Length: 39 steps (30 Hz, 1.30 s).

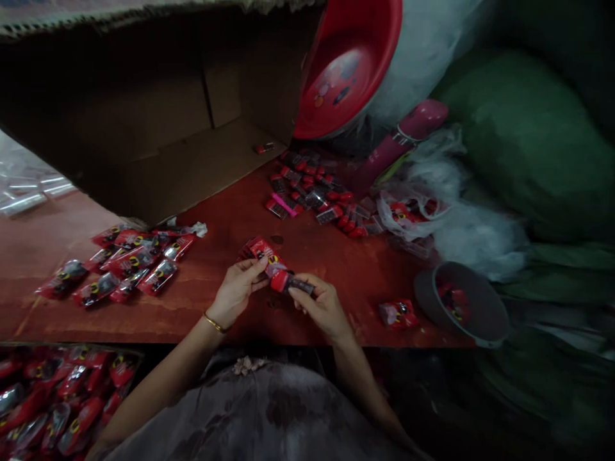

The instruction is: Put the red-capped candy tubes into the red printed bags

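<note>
In the head view, my left hand (243, 285) pinches a small stack of red printed packets (262, 248) above the table. My right hand (324, 304) grips a small clear-and-dark container with a red end (302, 285). Its red end meets the packets' near edge; whether it is inside one I cannot tell. To the left lies a pile of filled red packets (129, 261). Beyond my hands, a heap of loose red-ended containers (317, 186) spreads out, with a bright pink strip (283, 204) on it.
An open cardboard box (182, 160) lies on its side at the back of the red-brown table (216, 227). A red basin (355, 70), pink bottle (396, 144), plastic bags (475, 237) and grey bowl (427, 288) stand right. More packets (72, 384) fill a box at lower left.
</note>
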Motion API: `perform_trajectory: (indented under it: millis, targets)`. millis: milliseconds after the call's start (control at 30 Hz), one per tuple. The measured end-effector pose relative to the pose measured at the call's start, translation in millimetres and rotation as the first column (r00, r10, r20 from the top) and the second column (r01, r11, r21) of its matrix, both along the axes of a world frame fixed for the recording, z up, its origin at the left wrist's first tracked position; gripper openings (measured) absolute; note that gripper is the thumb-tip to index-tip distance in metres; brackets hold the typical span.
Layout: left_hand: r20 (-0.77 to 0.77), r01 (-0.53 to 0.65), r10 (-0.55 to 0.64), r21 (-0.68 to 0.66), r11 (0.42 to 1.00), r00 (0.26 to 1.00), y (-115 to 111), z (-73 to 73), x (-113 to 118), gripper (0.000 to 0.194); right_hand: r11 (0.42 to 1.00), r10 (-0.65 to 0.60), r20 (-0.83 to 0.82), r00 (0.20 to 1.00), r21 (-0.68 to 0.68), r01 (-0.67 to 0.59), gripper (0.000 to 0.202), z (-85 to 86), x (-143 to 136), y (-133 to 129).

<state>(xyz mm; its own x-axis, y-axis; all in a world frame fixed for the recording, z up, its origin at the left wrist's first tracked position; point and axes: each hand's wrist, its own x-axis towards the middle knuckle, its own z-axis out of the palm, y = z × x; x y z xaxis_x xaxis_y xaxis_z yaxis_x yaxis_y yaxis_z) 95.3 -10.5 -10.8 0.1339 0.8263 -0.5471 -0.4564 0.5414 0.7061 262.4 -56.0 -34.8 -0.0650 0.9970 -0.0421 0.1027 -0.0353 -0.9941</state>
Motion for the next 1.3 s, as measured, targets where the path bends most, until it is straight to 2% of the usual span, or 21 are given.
perform_trajectory:
  millis: [133, 267, 333, 467, 600, 667, 800, 867, 967, 1100, 1200, 1300]
  targets:
    - [-0.070, 0.007, -0.006, 0.011, 1.000, 0.998, -1.6, -1.5, -2.1, 0.045, 0.991, -0.112, 0.080, 0.990, 0.082, 0.106, 0.021, -3.2, -5.3, 0.4]
    - [-0.067, -0.020, 0.024, 0.063, 0.998, 0.997, -3.7, 0.8, 2.3, 0.044, 1.000, -0.027, -0.018, 0.999, -0.002, 0.027, 0.024, -4.9, -12.7, -1.7]
    - [-0.038, -0.022, 0.025, 0.089, 0.996, 0.999, -5.3, 1.4, 6.8, 0.043, 0.998, -0.030, -0.097, 0.995, -0.056, 0.025, 0.026, -7.1, -18.3, -2.6]
    - [0.004, -0.087, 0.087, 0.127, 0.988, 0.996, -11.3, -2.8, 17.7, 0.042, 0.985, -0.168, -0.177, 0.970, -0.061, 0.159, 0.028, -13.8, -31.8, -2.9]
    - [0.018, -0.104, 0.103, 0.172, 0.980, 0.995, -18.6, -9.7, 27.2, 0.039, 0.962, -0.270, -0.174, 0.947, -0.017, 0.271, 0.027, -16.6, -38.2, -0.6]
    - [0.030, -0.106, 0.103, 0.176, 0.979, 0.994, -19.1, -11.0, 28.9, 0.039, 0.968, -0.250, -0.144, 0.958, -0.004, 0.252, 0.027, -15.7, -36.7, 1.1]
    - [0.044, -0.076, 0.070, 0.158, 0.984, 0.997, -13.7, -10.6, 26.6, 0.040, 0.991, -0.127, -0.102, 0.987, 0.027, 0.130, 0.025, -14.1, -34.8, 3.6]
    - [0.035, -0.065, 0.060, 0.154, 0.986, 0.998, -11.5, -11.0, 25.2, 0.041, 0.990, -0.135, -0.117, 0.984, 0.016, 0.138, 0.025, -15.6, -38.4, 4.7]
    - [0.016, -0.003, 0.000, 0.162, 0.987, 1.000, -11.1, -10.9, 22.7, 0.041, 0.987, -0.158, -0.234, 0.959, -0.052, 0.149, 0.027, -20.5, -46.2, 6.6]
    - [0.007, 0.118, -0.121, 0.184, 0.976, 0.993, -12.4, -7.7, 16.7, 0.041, 0.994, -0.082, -0.411, 0.908, -0.099, 0.045, 0.030, -23.9, -47.5, 6.1]
    - [0.041, 0.094, -0.105, 0.203, 0.975, 0.994, -13.8, -8.7, 16.1, 0.041, 0.998, -0.028, -0.292, 0.956, -0.055, 0.013, 0.028, -20.2, -43.1, 3.6]
    - [0.040, 0.049, -0.058, 0.202, 0.978, 0.998, -16.2, -12.2, 20.3, 0.041, 0.994, -0.106, -0.082, 0.991, 0.014, 0.107, 0.025, -14.9, -44.0, 2.6]
